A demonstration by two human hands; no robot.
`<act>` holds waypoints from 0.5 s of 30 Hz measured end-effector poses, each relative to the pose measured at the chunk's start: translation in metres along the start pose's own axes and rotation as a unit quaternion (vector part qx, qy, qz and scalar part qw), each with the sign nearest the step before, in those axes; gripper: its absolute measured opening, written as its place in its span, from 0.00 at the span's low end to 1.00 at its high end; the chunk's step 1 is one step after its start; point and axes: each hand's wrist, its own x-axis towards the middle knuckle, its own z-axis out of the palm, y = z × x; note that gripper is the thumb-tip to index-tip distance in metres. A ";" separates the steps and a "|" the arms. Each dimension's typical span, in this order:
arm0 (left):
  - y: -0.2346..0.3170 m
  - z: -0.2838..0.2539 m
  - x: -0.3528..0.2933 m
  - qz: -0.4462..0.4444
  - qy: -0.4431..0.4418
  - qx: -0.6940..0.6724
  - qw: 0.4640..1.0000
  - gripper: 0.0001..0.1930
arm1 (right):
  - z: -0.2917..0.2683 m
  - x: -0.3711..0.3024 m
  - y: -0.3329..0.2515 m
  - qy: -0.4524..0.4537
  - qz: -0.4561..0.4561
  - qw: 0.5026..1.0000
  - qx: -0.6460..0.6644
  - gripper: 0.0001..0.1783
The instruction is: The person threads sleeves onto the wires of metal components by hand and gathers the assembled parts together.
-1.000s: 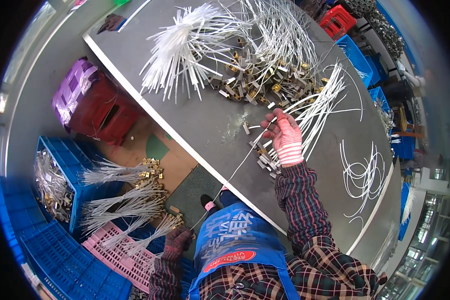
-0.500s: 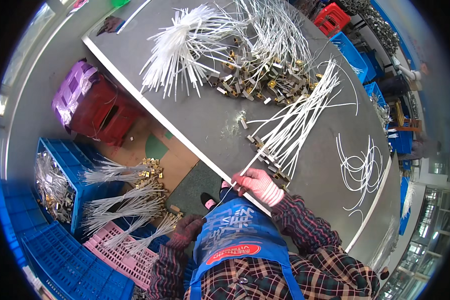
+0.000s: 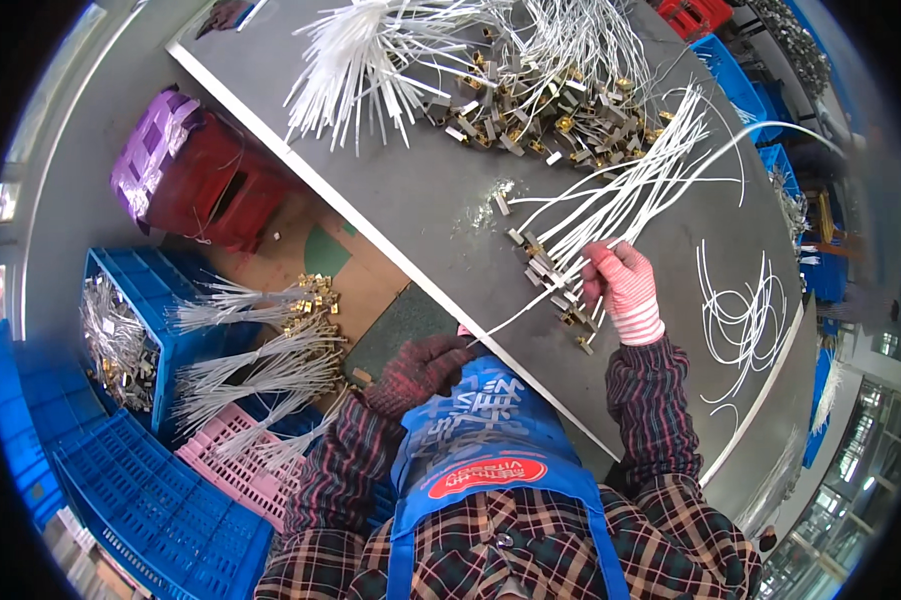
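Observation:
My right hand (image 3: pixel 625 285), in a pink-and-white striped glove, is closed on a white cable above the table. The cable (image 3: pixel 515 317) slants down to the table edge, where my left hand (image 3: pixel 422 374), in a dark red glove, is closed at its near end. Its far part appears to arc out to the right. Under my right hand lies a loose bundle of white cables (image 3: pixel 630 195) with small metal connectors (image 3: pixel 545 270) at their near ends. Fingertip detail of both hands is partly hidden.
A large heap of connector-ended cables (image 3: pixel 560 110) and a fan of white strands (image 3: pixel 370 60) lie farther back. Coiled cables (image 3: pixel 745 325) rest at right. Left of the table are a red stool (image 3: pixel 205 195), blue crates (image 3: pixel 160 510) and a pink basket (image 3: pixel 232 455) with cable bundles.
My right hand has moved forward and right, away from the table edge to over the cable bundle. My left hand has risen to the edge, and a cable now stretches between them.

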 end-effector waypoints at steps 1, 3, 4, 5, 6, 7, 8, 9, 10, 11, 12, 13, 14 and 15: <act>0.004 0.003 0.004 -0.004 0.002 -0.001 1.000 0.13 | 0.004 -0.002 0.002 -0.024 0.015 1.000 0.000 0.13; 0.018 0.015 0.023 0.022 -0.014 0.014 1.000 0.14 | 0.018 -0.013 0.019 -0.117 0.045 0.991 0.045 0.13; 0.026 0.017 0.030 -0.017 -0.055 0.046 0.997 0.13 | 0.021 -0.013 0.022 -0.136 0.062 0.988 0.043 0.13; 0.034 0.017 0.032 -0.021 -0.056 0.045 0.997 0.13 | 0.020 -0.013 0.022 -0.153 0.078 0.984 0.040 0.13; 0.041 0.017 0.032 0.005 -0.072 0.086 0.994 0.13 | 0.013 -0.010 0.020 -0.144 0.063 0.987 0.038 0.13; 0.043 0.017 0.034 0.032 -0.088 0.127 0.987 0.13 | 0.002 -0.002 0.017 -0.136 0.048 0.989 0.036 0.13; 0.026 0.012 0.040 0.143 -0.062 0.200 0.967 0.14 | -0.006 0.006 0.011 -0.090 0.049 0.995 0.010 0.13; 0.010 0.010 0.042 0.141 -0.059 0.199 0.968 0.14 | -0.013 0.010 0.006 -0.034 0.031 0.999 0.009 0.14; 0.007 0.011 0.043 0.141 -0.017 0.170 0.975 0.13 | -0.022 0.014 0.003 -0.022 0.013 0.999 0.025 0.14; 0.005 0.011 0.044 0.140 0.026 0.141 0.980 0.13 | -0.028 0.017 0.000 -0.010 -0.004 0.999 0.040 0.14; 0.004 0.015 0.047 0.138 0.027 0.141 0.980 0.13 | -0.030 0.019 -0.002 -0.010 0.001 1.000 0.030 0.13; 0.015 0.024 0.045 0.049 -0.006 0.028 0.998 0.13 | -0.031 0.019 0.000 -0.011 0.003 0.999 0.030 0.13; 0.021 0.031 0.045 -0.041 -0.038 -0.086 0.995 0.13 | -0.033 0.019 0.004 -0.036 0.004 0.998 0.047 0.13; 0.019 0.034 0.048 -0.044 -0.037 -0.087 0.995 0.13 | -0.034 0.020 0.006 -0.061 0.004 0.996 0.063 0.13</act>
